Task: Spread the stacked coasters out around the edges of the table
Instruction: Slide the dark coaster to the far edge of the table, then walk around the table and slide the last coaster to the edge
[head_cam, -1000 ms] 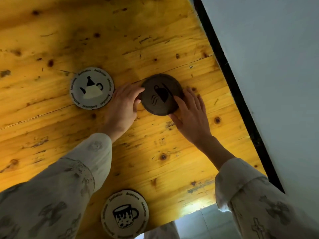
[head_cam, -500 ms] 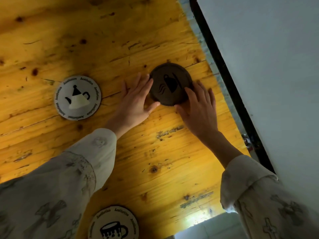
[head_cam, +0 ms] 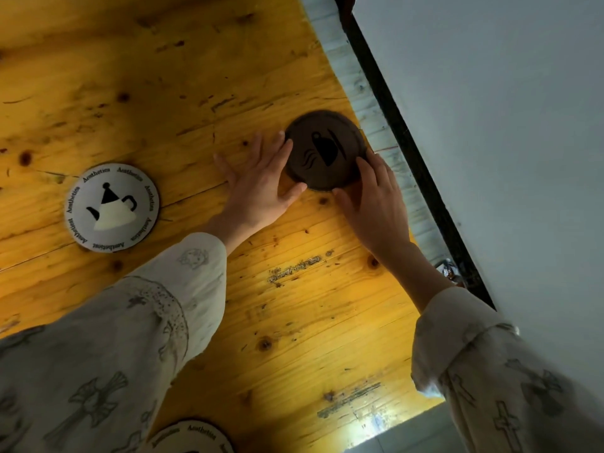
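Observation:
A dark brown round coaster [head_cam: 325, 150] with a cup print lies flat near the right edge of the yellow wooden table [head_cam: 196, 76]. My left hand [head_cam: 261, 188] rests flat on the table, fingertips touching the coaster's left rim. My right hand [head_cam: 372, 197] touches its lower right rim with spread fingers. A white coaster with a teapot print [head_cam: 112, 207] lies to the left, apart from my hands. Another white coaster [head_cam: 192, 436] shows only partly at the bottom edge of the view.
The table's right edge [head_cam: 369, 103] runs diagonally, with a black frame strip [head_cam: 402, 132] and a grey wall [head_cam: 506, 125] beyond it. The near table edge and pale floor [head_cam: 408, 433] show at the bottom right.
Both hands have slid the dark coaster away from me and to the right, up to the table's right edge. The white coasters have not moved on the table.

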A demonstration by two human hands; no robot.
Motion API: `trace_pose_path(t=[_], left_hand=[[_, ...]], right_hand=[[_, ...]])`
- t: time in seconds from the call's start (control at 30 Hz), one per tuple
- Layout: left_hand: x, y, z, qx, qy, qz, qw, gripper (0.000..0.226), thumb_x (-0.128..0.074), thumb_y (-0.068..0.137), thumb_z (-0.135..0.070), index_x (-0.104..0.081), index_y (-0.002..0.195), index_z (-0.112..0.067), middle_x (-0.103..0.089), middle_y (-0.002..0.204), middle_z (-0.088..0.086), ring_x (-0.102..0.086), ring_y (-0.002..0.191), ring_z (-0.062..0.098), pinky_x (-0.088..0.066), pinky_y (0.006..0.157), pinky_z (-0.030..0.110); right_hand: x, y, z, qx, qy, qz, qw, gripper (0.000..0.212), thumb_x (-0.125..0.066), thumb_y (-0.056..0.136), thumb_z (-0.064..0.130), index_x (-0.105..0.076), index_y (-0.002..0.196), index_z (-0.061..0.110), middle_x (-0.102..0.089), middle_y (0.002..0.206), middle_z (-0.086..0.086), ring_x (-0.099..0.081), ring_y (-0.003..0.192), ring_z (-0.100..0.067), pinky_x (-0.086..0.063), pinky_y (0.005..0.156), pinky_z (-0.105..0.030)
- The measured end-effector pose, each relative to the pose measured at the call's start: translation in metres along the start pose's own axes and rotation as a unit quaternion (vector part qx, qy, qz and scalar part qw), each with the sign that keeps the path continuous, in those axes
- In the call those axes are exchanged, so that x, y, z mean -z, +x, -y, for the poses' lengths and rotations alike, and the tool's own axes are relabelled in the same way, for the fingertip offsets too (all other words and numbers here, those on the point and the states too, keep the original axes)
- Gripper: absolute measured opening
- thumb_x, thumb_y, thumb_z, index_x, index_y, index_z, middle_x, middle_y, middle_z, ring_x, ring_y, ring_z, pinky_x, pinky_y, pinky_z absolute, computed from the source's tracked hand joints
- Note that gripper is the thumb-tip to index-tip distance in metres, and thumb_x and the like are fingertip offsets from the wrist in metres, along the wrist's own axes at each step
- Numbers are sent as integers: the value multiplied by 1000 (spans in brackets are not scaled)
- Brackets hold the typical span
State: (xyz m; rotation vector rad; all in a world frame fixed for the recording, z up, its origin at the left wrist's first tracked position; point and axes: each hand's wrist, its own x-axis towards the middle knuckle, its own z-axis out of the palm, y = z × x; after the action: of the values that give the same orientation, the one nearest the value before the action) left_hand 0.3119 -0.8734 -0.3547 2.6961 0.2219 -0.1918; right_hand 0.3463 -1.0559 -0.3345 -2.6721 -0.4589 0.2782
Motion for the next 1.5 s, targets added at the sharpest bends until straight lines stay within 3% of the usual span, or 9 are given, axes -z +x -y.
trace_pose_path(t=[0.47,0.63,0.77,0.83,1.0,1.13,1.23,1.37,1.5], left_hand=[[3,7,-4,21,-32,20,999,71,-51,83,-47,-17,142,-25,-7,156,-5,7,143,22,12,97,75],[4,7,-7,37,-23,32,999,71,-50,84,-47,-14,142,-26,-5,157,-5,9,143,21,10,98,75],[13,1,-10,43,16,87,995,71,-44,86,-50,-7,142,-27,2,157,-4,10,143,23,3,102,75],[19,-13,-11,62,-21,97,993,68,-45,86,-50,-12,142,-28,-2,157,-1,4,143,24,0,106,73],[24,-110,-3,134,-143,-4,981,55,-49,88,-39,-33,135,-15,-26,150,11,-22,139,27,-23,110,59],[35,-208,16,173,-227,-29,958,53,-52,88,-32,-34,134,-12,-34,145,14,-29,135,28,-25,112,42],[52,-271,33,246,-269,-54,930,51,-53,88,-29,-37,133,-11,-37,143,13,-35,131,26,-27,104,29],[78,-343,50,337,-298,-135,883,49,-58,84,-12,-42,130,-8,-44,136,18,-42,125,30,-31,101,31],[97,-400,70,397,-337,-194,831,47,-57,85,-13,-43,130,-11,-45,136,16,-45,123,28,-35,98,30]], right_hand=[[-3,1,-4,5,-14,-15,1000,60,-49,92,38,-35,139,4,-32,152,-16,-27,142,-29,-29,115,-44],[-5,-3,-4,3,-56,15,998,59,-37,96,39,-23,144,6,-19,157,-14,-17,146,-26,-20,119,-44],[-2,-12,5,-24,-52,75,995,65,-31,97,41,-4,148,10,-3,160,-11,-1,148,-24,-4,120,-49],[0,-27,13,-47,-40,88,994,68,-35,96,41,-2,148,12,-2,160,-11,0,148,-26,-3,120,-49],[2,-96,42,-82,-35,157,984,66,-40,95,36,-7,148,15,-5,160,-7,-3,148,-26,-10,120,-50],[5,-141,88,-73,8,208,975,61,-44,95,32,-19,146,11,-24,155,-14,-25,141,-32,-31,112,-48],[4,-172,133,8,36,257,966,52,-42,96,28,-27,143,13,-38,147,-14,-37,134,-31,-36,107,-45],[-3,-208,196,122,49,311,941,48,-41,96,24,-31,142,15,-41,146,-12,-39,133,-28,-35,109,-41],[-15,-238,258,175,48,328,927,48,-41,96,24,-31,142,16,-39,149,-8,-40,134,-27,-36,110,-42]])
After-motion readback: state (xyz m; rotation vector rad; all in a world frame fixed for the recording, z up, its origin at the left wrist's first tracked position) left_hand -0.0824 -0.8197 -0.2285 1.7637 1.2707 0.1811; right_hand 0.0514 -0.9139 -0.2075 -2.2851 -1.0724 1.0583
